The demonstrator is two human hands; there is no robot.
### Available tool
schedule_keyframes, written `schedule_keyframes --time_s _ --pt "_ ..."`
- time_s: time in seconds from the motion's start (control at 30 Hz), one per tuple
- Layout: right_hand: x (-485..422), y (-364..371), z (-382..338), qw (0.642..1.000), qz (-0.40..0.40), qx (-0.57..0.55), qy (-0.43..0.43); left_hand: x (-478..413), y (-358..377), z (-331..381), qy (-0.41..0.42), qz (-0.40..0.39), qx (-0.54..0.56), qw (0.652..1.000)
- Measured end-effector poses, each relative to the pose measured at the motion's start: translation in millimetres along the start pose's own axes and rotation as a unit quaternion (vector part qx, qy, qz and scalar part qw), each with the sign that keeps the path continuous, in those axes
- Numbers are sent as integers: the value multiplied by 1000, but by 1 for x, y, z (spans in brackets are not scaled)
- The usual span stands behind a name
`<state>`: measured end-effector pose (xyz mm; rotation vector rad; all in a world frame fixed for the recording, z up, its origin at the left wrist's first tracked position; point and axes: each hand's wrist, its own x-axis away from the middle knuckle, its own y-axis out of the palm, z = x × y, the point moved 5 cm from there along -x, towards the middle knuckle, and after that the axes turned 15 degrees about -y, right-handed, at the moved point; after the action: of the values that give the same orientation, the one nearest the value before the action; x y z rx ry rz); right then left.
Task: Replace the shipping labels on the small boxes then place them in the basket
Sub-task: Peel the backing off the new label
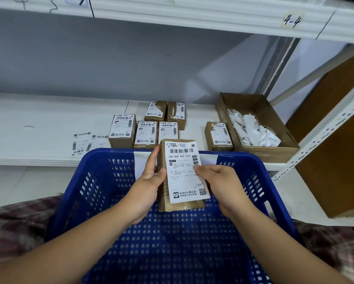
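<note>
Basket [110, 155] sits beneath the small box [182, 206], long axis running 12 to 6 o'clock, left grip [149, 181] clamped on its 9 o'clock edge, right grip [219, 181] pinching the label [184, 177] at 3 o'clock.

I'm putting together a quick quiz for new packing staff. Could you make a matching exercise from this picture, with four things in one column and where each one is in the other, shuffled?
Things
1. small box
2. basket
3. loose labels
4. crumpled paper scraps

Places
A. inside the open carton at the right end of the shelf
B. flat on the shelf, left of the other boxes
C. held by the left hand and right hand
D. on the near side of the shelf, beneath both hands

Pairs: 1-C, 2-D, 3-B, 4-A
</note>
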<state>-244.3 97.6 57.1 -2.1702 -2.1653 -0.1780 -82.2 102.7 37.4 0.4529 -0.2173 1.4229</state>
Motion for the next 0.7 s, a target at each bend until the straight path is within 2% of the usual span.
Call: schedule_keyframes --time_s 0.53,0.7 --pt "0 0 1 1000 2 8 -4 4 2 2 -19 -6 26 999" --pt "-1 -1 1 1000 3 14 -2 5 1 3 -7 -3 3 1000"
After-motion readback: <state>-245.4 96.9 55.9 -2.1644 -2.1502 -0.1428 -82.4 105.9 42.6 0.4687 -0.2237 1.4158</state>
